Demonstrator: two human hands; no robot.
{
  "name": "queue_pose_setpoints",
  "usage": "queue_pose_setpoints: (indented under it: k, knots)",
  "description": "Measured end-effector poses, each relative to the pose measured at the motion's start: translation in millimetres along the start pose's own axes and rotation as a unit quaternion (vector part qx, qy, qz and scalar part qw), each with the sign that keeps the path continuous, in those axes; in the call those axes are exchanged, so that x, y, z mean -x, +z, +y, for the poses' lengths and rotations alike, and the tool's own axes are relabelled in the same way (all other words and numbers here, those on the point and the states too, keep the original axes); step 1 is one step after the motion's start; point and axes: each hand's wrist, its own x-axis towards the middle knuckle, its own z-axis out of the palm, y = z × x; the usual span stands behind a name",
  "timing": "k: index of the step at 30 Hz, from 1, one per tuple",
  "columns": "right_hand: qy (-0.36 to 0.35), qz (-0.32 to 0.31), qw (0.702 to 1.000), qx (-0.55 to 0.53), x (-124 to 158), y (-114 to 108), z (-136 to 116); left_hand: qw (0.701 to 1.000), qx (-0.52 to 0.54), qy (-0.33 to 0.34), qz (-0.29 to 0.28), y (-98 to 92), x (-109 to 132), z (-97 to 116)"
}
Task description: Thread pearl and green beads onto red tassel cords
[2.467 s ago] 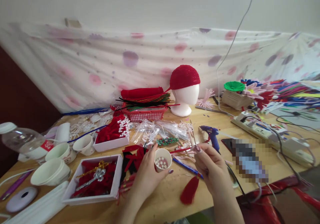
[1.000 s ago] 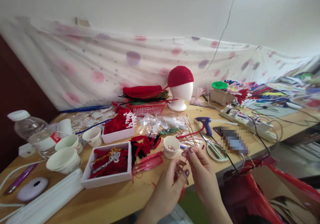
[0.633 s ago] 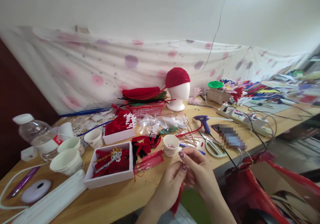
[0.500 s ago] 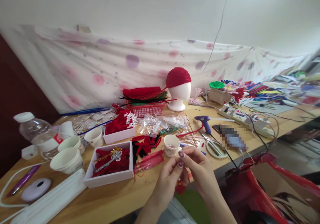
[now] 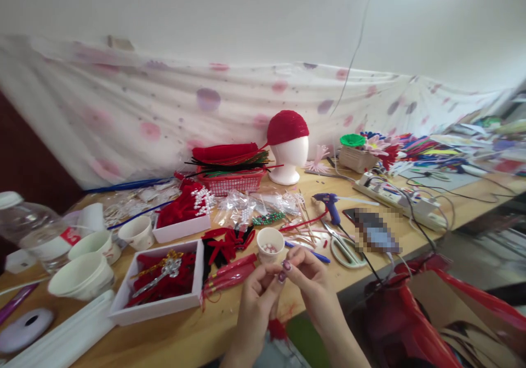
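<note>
Left hand (image 5: 255,298) and right hand (image 5: 314,281) meet above the near edge of the table (image 5: 224,324), thumbs and fingers drawn into a pinch; contents are hidden, so each hand's grasp cannot be told. Left to right: white box (image 5: 158,311), left of the hands; red tassel (image 5: 278,329), hanging below them; paper cup (image 5: 269,257) with beads (image 5: 269,248), just beyond the fingertips; blue glue gun (image 5: 330,205), far right of the cup.

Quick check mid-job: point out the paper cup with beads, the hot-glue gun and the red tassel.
Paper cup with beads (image 5: 270,235): head view, inner back wall.
Hot-glue gun (image 5: 330,202): head view, body where the grip begins.
Red tassel (image 5: 278,329): head view, fringe showing below the hands (image 5: 283,269).
</note>
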Motion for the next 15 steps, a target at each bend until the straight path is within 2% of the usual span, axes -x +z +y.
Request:
queue_pose_setpoints:
  k: [4,8,12,15]
  knots:
    - [-0.015,-0.019,0.999,0.038,0.8,-16.7,-5.0,1.000,-0.010,-0.001,0.019,4.0,-0.4,-13.7]
    - [-0.054,-0.028,0.994,0.090,0.5,-39.5,-10.6,0.998,-0.028,0.007,0.047,16.4,-0.2,-29.6]
    - [-0.157,-0.050,0.959,0.229,-1.6,-55.6,-17.8,0.994,-0.051,0.006,0.096,29.9,-4.2,-40.0]
    - [-0.209,-0.047,0.935,0.281,-5.0,-62.9,-18.1,0.992,-0.054,-0.025,0.107,35.6,-12.1,-43.5]
